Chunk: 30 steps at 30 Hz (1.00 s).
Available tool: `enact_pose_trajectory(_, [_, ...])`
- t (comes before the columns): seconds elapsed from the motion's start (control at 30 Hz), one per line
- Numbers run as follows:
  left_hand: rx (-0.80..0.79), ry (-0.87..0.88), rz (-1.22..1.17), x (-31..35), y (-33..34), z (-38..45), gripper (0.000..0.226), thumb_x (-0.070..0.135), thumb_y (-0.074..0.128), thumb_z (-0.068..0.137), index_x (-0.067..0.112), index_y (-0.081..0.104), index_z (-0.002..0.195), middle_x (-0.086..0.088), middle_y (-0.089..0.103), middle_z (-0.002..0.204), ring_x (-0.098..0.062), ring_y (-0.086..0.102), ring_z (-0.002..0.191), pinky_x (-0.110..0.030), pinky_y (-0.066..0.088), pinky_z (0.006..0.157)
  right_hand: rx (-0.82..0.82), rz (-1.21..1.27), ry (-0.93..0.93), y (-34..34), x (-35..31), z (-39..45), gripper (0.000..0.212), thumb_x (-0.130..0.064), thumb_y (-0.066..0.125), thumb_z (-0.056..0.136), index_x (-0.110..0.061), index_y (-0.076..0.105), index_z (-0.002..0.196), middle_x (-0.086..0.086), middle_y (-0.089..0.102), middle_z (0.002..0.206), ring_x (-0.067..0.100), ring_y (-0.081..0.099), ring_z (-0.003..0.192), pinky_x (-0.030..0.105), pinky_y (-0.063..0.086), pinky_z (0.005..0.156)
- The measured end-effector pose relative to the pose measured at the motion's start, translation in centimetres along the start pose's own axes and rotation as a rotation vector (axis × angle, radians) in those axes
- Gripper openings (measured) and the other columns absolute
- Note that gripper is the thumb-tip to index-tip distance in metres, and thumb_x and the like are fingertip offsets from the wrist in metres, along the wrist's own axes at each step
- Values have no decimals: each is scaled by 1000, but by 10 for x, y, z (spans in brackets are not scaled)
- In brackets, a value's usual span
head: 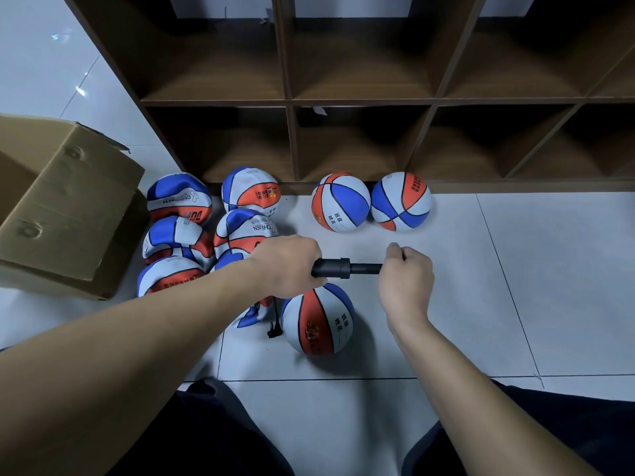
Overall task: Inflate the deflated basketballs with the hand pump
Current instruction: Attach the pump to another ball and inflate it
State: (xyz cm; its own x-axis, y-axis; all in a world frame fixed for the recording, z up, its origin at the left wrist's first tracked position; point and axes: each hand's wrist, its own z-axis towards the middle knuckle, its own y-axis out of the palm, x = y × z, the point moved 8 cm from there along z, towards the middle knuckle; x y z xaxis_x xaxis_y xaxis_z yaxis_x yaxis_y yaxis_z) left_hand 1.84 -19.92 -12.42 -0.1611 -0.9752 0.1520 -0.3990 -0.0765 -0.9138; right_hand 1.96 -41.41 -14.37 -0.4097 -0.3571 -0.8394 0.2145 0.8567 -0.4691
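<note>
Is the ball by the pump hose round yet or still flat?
Round. The ball nearest the person bulges evenly without dents, unlike the caved-in deflated balls piled by the cardboard box.

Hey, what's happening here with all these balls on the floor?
A person is pumping up basketballs. The left hand grips the barrel of a black hand pump, and the right hand holds its handle end. The pump's hose runs down beside a round ball on the tiled floor. Two more round balls sit against the wooden shelf unit, while a pile of flat, dented balls waits by a cardboard box.
</note>
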Motion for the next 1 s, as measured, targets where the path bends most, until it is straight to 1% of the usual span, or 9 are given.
enact_pose_trajectory(0.17, [5,25,17,7,2,-3,34,50,63,96,26,56,74,5,60,70,-17,58,63,-29,38,53,-66,-61,-76,15,-8,-20,48,-24,49,107,-13,35,63,2,40,59,25,37,61,40,28,56])
enact_pose_trajectory(0.23, [2,39,22,12,4,-3,32,51,63,96,26,59,77,5,59,70,-17,58,64,-29,38,53,-92,-81,-97,20,-9,-26,45,-23,47,108,-13,37,65,2,44,63,23,40,62,40,29,56])
enact_pose_trajectory(0.37, [-20,43,-4,20,8,-1,35,49,63,95,26,53,71,4,58,67,-18,58,63,-30,40,55,-116,-83,-105,25,-11,-29,44,-25,46,109,-13,42,67,3,49,68,21,45,65,37,34,57])
enact_pose_trajectory(0.47, [-31,49,-5,21,7,1,34,49,64,95,27,53,72,4,59,69,-18,60,64,-31,43,57,-130,-71,-76,26,-8,-27,44,-26,47,109,-13,43,68,2,49,67,21,45,64,37,33,56])
enact_pose_trajectory(0.63, [-46,60,-28,19,8,2,35,52,66,95,27,56,74,4,61,70,-17,59,64,-31,44,58,-204,-21,-14,27,-5,-22,44,-26,53,108,-14,42,67,-2,43,61,19,41,58,32,32,55])
enact_pose_trajectory(0.77, [-100,52,-88,13,8,3,36,54,68,94,25,59,75,3,61,68,-18,57,61,-30,43,56,-278,-46,4,26,-3,-10,44,-27,58,104,-15,40,66,-7,37,55,20,35,57,30,30,55])
enact_pose_trajectory(0.83, [-131,30,-105,5,10,2,36,54,69,94,25,60,75,1,61,68,-18,56,59,-32,44,55,-250,-47,38,16,1,1,45,-26,59,101,-18,35,65,-9,30,53,22,29,59,31,25,55])
enact_pose_trajectory(0.9, [-153,3,-110,-8,11,2,37,54,70,93,22,63,76,-2,65,68,-20,58,59,-36,50,58,-181,-12,107,-1,9,16,44,-24,60,97,-19,29,66,-5,25,57,24,24,62,31,21,56])
enact_pose_trajectory(1.0, [-183,-19,-125,-24,12,0,40,56,73,90,21,63,73,-1,61,64,-21,56,57,-35,47,56,-126,97,229,-20,23,28,32,-23,62,90,-15,36,73,5,24,72,25,20,69,36,18,60])
